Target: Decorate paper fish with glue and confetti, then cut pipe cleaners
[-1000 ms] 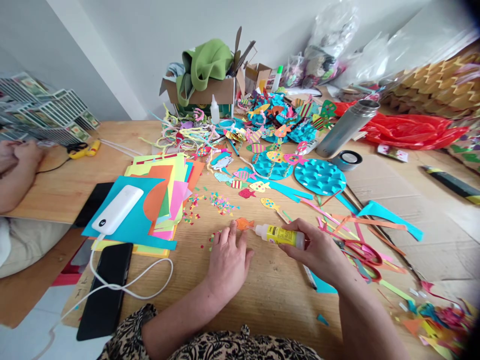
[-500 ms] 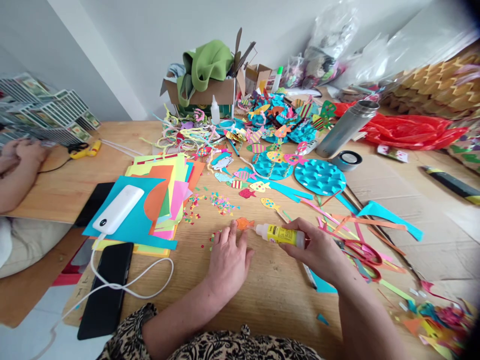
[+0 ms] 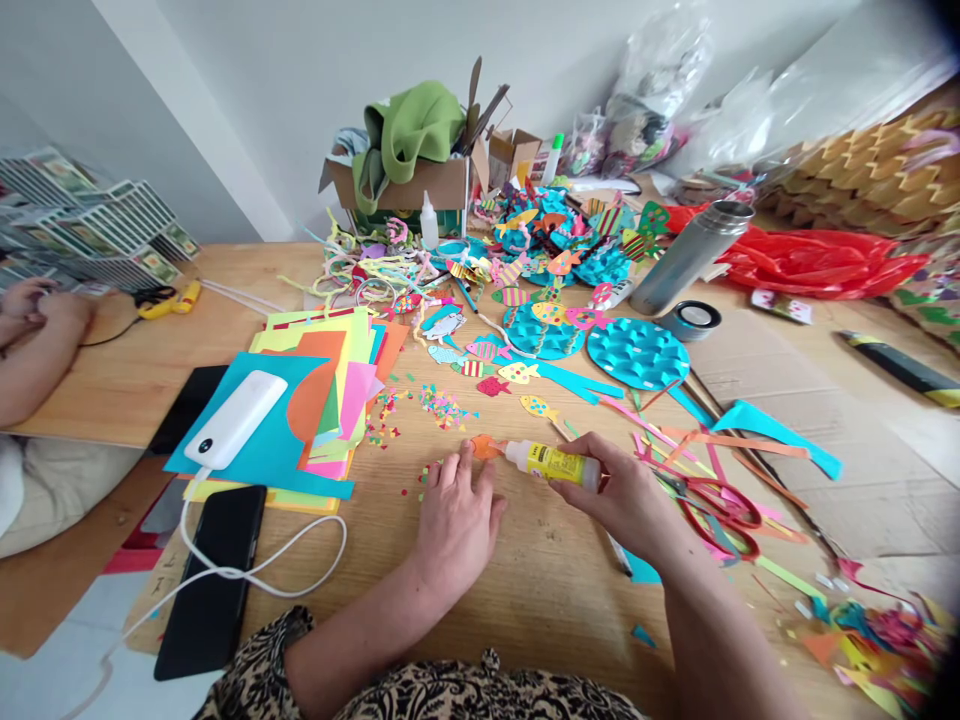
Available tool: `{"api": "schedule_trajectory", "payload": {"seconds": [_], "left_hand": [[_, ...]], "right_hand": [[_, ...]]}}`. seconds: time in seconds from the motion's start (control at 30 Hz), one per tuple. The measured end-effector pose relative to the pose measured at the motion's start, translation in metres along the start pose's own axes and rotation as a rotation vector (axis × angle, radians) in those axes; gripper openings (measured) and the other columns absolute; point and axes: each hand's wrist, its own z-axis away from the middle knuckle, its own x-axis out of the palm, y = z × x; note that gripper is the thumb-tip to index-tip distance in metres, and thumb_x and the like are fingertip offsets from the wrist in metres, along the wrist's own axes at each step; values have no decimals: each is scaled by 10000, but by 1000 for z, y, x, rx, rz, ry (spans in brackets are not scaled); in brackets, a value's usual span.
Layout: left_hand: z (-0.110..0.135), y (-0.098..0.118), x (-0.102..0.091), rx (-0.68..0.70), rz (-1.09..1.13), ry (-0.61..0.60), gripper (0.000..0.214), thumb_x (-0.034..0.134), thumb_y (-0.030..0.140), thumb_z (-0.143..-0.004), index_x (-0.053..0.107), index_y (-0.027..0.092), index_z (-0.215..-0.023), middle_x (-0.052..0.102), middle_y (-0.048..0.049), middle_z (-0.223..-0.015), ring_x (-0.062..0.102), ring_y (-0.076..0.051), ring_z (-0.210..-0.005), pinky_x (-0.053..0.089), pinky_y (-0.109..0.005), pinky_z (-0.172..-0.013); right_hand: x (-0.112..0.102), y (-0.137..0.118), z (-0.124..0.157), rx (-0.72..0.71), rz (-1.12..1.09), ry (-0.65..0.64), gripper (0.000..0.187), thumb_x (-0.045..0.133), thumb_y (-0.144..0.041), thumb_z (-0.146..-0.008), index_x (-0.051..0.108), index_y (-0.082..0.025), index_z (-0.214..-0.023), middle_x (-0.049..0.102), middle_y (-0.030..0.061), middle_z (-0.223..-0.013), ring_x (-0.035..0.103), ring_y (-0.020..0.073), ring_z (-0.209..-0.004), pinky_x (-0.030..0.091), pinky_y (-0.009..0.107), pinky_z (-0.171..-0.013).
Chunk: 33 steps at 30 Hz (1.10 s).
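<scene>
An orange paper fish lies flat on the wooden table. My left hand rests palm down with fingers stretched out, a fingertip touching the fish's left edge. In my right hand is a glue bottle with a yellow label, tipped nearly level. Its nozzle points left, over the tail side of the fish; I cannot tell whether it touches. Tiny paper bits lie just beyond my left hand. A yellow paper fish and several other cut-out fish lie farther back.
Coloured paper sheets bearing a white power bank lie left, near a black phone. Red scissors and paper strips lie right. Turquoise textured discs and a steel flask stand behind. Another person's arm is far left.
My right hand has moved the glue bottle slightly left, bringing the nozzle farther over the orange fish's tail. My left hand stays in place.
</scene>
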Motion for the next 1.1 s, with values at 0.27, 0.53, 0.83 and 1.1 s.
{"api": "schedule_trajectory", "payload": {"seconds": [0.27, 0.53, 0.83, 1.1], "left_hand": [[0, 1, -1, -1, 4, 4, 370, 534, 340, -924, 579, 178, -1253, 496, -158, -1412, 500, -313, -1165, 445, -508, -939], [1, 0, 1, -2, 1, 8, 377, 552, 343, -916, 574, 193, -1261, 508, -139, -1400, 493, -311, -1176, 441, -506, -955], [0, 0, 1, -3, 14, -1, 409, 542, 338, -921, 545, 194, -1304, 498, -145, -1408, 489, -311, -1178, 437, -496, -956], [0, 0, 0, -3, 11, 0, 368, 547, 351, -919, 593, 178, -1241, 500, -159, -1406, 499, -310, -1164, 443, -505, -952]], "right_hand": [[7, 4, 0, -6, 21, 30, 271, 654, -406, -747, 616, -216, -937, 662, 19, -763, 551, 143, -551, 420, 252, -515], [-5, -1, 3, 4, 48, -10, 255, 653, -403, -714, 612, -211, -877, 650, 24, -720, 572, 159, -557, 417, 253, -500], [-5, -3, 3, -7, 57, -42, 217, 658, -370, -703, 614, -219, -853, 626, 2, -657, 551, 145, -526, 405, 243, -489], [0, 6, 2, 12, 30, 27, 294, 661, -426, -721, 619, -212, -918, 663, 31, -760, 542, 143, -534, 419, 253, -499]]}}
